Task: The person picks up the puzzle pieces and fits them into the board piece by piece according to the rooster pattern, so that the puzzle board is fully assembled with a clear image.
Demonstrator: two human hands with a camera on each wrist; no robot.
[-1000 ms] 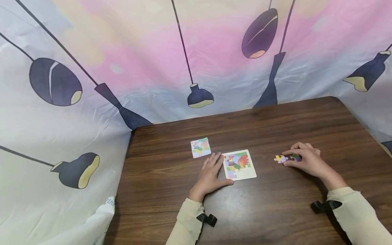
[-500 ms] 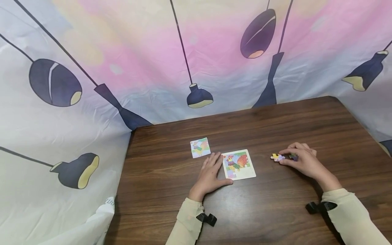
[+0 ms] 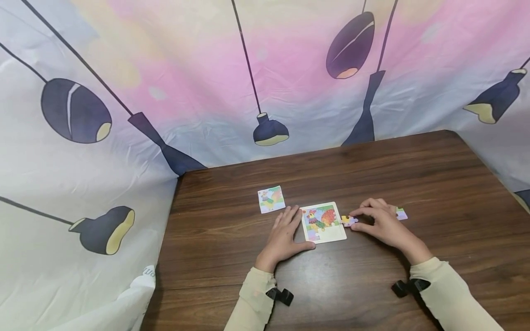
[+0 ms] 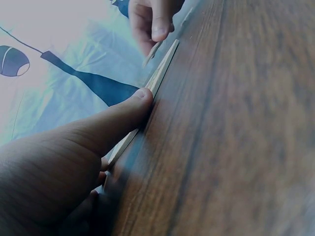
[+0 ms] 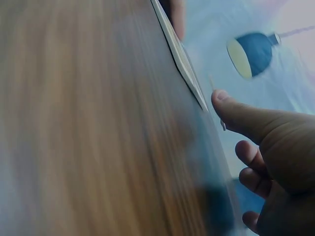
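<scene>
In the head view a square jigsaw board [image 3: 334,235] with a pale rim lies flat, showing a part-filled rooster picture with a bare patch at lower right. My left hand [image 3: 282,241] rests along its left side, fingers straight, thumb at the near corner. The left wrist view shows that thumb [image 4: 140,98] pressed to the board's edge. Between thumb and fingertips my right hand [image 3: 385,227] pinches a yellow and lilac puzzle piece [image 3: 349,221], right by the board's right rim. From the right wrist view, the piece shows as a thin edge partly behind the thumb [image 5: 231,103].
Another puzzle piece [image 3: 401,214], green and lilac, lies on the wooden table [image 3: 331,294] beyond my right hand. A small square rooster picture card [image 3: 271,200] sits left of the board. A curtain [image 3: 198,73] printed with lamps hangs behind the table.
My right hand has moved left with the pinched piece, up to the board's right rim. The green and lilac piece, partly hidden before, now shows more. My left hand stays put.
</scene>
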